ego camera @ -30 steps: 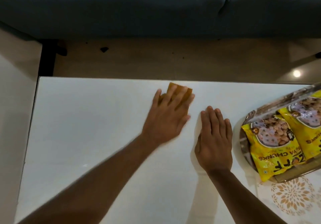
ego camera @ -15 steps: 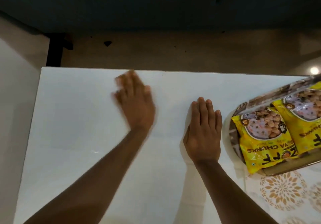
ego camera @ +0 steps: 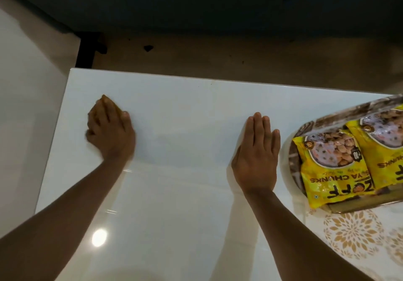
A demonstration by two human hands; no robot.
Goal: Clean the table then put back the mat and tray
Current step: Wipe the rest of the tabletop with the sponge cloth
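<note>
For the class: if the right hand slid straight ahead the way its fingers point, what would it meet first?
Nothing on the table: the right hand points at the far edge, and the way looks free. The tray lies off to its right.

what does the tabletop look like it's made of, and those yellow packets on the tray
Table: glossy white, probably glass or polished stone; it mirrors a ceiling light. Yellow packets: thin printed plastic film, going by the shiny, crinkled surface.
</note>
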